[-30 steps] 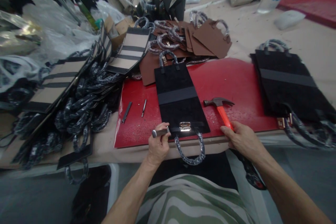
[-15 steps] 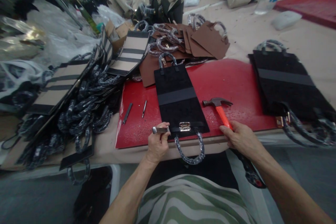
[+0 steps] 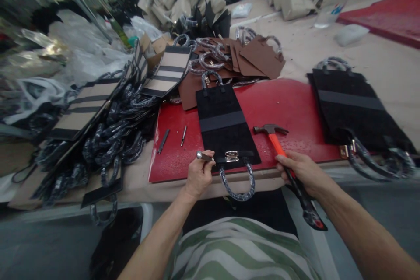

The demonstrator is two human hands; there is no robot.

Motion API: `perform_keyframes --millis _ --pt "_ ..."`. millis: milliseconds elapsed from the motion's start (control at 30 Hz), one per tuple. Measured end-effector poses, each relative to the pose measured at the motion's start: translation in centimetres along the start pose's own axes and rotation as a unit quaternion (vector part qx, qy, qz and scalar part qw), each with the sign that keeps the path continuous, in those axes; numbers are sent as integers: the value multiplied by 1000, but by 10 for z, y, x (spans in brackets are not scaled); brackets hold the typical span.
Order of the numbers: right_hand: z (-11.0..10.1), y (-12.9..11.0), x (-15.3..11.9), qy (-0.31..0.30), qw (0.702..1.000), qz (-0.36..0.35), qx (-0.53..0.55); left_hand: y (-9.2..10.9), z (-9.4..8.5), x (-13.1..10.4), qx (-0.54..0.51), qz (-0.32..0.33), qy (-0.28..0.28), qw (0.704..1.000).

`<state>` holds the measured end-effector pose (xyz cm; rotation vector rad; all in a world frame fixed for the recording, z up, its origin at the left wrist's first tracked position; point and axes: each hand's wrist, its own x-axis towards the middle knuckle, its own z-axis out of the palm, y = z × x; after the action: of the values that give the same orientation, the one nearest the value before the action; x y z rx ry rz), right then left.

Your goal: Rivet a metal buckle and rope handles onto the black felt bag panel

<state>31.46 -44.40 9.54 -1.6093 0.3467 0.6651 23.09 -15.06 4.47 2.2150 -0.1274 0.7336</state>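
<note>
My left hand (image 3: 200, 177) is closed on a short metal tool (image 3: 204, 156), held at the lower left corner of a black bag panel (image 3: 221, 116). A shiny metal clasp (image 3: 232, 156) sits near the panel's lower edge, above a plastic-wrapped handle (image 3: 238, 194). My right hand (image 3: 300, 168) grips a claw hammer (image 3: 274, 138) by its orange and black handle, with the head over the red board (image 3: 285, 105) to the right of the panel. Two thin metal tools, one dark (image 3: 163, 141) and one silver (image 3: 183, 136), lie left of the panel.
Black panels (image 3: 352, 100) with wrapped handles are stacked at the right. Brown panels (image 3: 259, 57) lie behind the board. A heap of striped panels (image 3: 87, 107) fills the left side. Farther back are a clear cup (image 3: 326, 15) and a white object (image 3: 351, 35).
The tool in my left hand has tilted, its outer end now pointing more toward the camera. The hammer has shifted slightly in my right hand, its handle now steeper. The view has moved a little.
</note>
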Motion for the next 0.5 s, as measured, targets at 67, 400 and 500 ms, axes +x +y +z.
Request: perform_keyframes --millis 67,400,500 --pt "-1 -1 -3 -51 994 47 87 -1 0 0 -1 1 -3 1000" --pt "16 -6 -11 -15 1000 -10 18 1 1 3 -17 -8 -23 1000" --pt "20 -44 -40 21 979 -164 -115 2 3 3 -17 -15 -22 1000"
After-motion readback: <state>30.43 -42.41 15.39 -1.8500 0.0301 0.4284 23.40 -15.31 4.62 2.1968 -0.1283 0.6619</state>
